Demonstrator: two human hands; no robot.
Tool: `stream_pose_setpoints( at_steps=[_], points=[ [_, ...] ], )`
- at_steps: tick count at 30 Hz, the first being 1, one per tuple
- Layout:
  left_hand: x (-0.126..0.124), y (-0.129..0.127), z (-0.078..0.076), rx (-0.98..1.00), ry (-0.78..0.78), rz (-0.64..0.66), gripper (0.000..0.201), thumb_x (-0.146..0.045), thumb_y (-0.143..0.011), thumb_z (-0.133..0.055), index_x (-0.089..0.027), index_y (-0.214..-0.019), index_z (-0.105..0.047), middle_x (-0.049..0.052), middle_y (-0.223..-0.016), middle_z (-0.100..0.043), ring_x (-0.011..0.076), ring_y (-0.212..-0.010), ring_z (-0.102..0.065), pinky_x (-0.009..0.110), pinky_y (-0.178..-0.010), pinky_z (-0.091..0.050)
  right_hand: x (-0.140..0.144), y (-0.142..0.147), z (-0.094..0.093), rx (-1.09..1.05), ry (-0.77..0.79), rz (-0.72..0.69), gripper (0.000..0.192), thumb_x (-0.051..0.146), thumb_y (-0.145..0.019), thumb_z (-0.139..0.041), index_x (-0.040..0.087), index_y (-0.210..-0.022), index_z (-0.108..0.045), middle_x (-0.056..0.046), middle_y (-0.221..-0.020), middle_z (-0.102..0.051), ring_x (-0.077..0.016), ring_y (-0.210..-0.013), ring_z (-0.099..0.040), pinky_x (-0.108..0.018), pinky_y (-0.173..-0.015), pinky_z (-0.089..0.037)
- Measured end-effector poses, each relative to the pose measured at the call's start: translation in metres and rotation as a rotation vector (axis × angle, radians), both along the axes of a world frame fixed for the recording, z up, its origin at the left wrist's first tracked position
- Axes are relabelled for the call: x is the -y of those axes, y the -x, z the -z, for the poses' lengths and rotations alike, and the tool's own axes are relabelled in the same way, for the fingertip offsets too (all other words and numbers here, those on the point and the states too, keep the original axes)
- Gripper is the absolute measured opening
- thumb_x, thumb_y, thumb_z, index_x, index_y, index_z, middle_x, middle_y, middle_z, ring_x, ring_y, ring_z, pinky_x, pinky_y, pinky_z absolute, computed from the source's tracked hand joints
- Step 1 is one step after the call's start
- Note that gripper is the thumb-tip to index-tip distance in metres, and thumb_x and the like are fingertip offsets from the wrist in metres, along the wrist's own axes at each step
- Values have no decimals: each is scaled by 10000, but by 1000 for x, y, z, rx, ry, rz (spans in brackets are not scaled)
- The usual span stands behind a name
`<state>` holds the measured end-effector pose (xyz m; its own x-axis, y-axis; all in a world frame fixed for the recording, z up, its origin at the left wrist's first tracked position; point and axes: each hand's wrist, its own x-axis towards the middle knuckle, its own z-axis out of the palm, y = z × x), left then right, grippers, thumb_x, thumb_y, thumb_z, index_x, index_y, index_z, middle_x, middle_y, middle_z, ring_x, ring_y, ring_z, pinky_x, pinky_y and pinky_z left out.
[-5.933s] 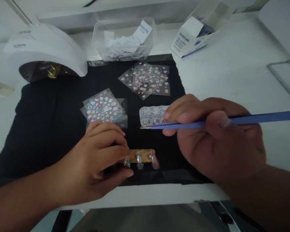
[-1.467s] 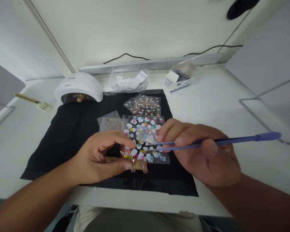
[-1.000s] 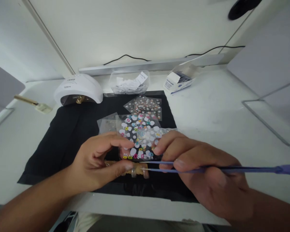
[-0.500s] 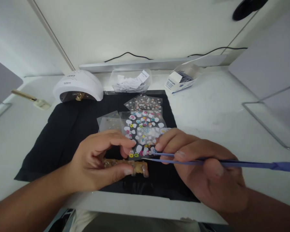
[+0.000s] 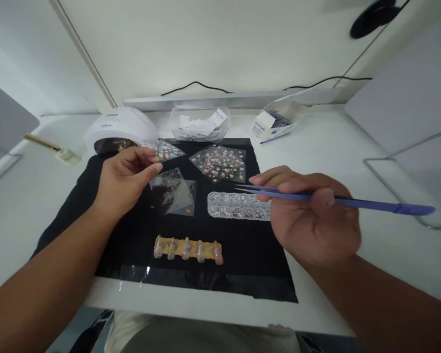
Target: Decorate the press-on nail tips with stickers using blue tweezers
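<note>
My left hand [image 5: 127, 174] pinches the corner of a clear nail sticker sheet [image 5: 171, 151] with colourful prints, in front of the lamp. My right hand [image 5: 312, 215] grips blue tweezers [image 5: 360, 202], their thin tips apart and pointing left with nothing visible between them. Below the tips lies a clear case of rhinestones [image 5: 231, 206], its right end hidden by my right hand. Several decorated false nails [image 5: 186, 249] sit in a row on a yellowish strip [image 5: 179, 245] near the front of the black mat [image 5: 132, 255].
More sticker sheets lie mid-mat [image 5: 176, 193] and farther back [image 5: 226, 164]. Behind stand a white nail lamp [image 5: 121, 125], a clear box of packets [image 5: 200, 122] and an alcohol pad box [image 5: 272, 125]. A bottle with a gold handle [image 5: 66, 157] lies at left.
My left hand has moved up and left with the colourful sticker sheet, away from the nail strip, uncovering the rhinestone case. My right hand has lifted the tweezers slightly up.
</note>
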<state>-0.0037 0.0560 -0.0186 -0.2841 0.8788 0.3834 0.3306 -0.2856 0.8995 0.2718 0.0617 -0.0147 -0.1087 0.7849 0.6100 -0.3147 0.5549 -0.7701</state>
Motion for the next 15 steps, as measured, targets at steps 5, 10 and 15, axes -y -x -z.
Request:
stream_pose_setpoints(
  at_steps=[5, 10, 15],
  points=[
    [-2, 0, 2, -40, 37, 10, 297, -297, -699, -793, -161, -950, -713, 23, -846, -712, 165, -767, -644, 300, -728, -540, -7, -4, -3, -28, -20, 25, 283, 434, -929, -594, 271, -826, -801, -40, -665, -712, -241, -721, -667, -436, -778, -516],
    [-9, 5, 8, -150, 145, 89, 375, -398, -785, -691, -146, -1062, -703, 92, -978, -751, 225, -891, -680, 358, -798, -550, -6, -6, -2, -5, 0, -16, 267, 440, -912, -617, 260, -840, -802, -52, -686, -709, -253, -765, -673, -432, -756, -523],
    [-10, 14, 11, -373, 215, 57, 616, -309, -801, -682, -189, -1389, -541, 81, -1063, -704, 188, -772, -617, 364, -779, -509, -5, -6, -2, 2, -6, -57, 271, 399, -933, -586, 252, -872, -806, -60, -700, -714, -254, -789, -667, -427, -761, -516]
  ],
)
